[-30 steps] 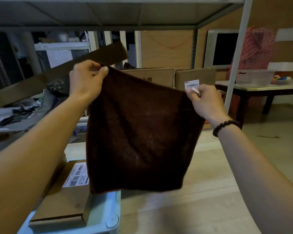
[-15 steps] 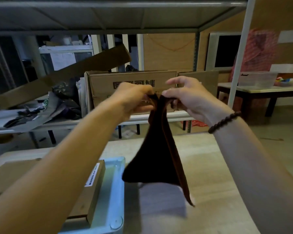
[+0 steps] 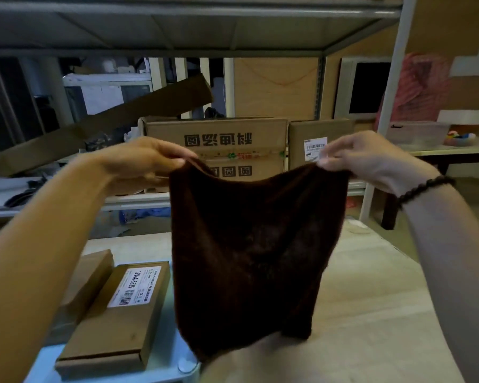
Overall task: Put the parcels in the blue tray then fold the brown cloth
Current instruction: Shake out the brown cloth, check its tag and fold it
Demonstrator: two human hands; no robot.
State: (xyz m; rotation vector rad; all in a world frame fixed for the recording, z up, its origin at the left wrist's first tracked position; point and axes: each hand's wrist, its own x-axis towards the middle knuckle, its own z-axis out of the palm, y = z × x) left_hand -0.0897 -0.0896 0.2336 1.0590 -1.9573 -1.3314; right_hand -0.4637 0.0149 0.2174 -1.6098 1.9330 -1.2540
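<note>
1. Two parcels (image 3: 114, 316) are lying in the blue tray (image 3: 161, 363) at lower left, side by side; the nearer one is showing a white label (image 3: 134, 286).
2. Left hand (image 3: 138, 164) is pinching the cloth's (image 3: 246, 252) upper left corner, fingers closed on it.
3. Cloth is hanging in the air between both hands, its top edge sagging, its lower edge dangling above the table (image 3: 371, 313).
4. Right hand (image 3: 371, 158) is pinching the upper right corner, fingers closed; a bead bracelet (image 3: 423, 189) is sitting on its wrist.
</note>
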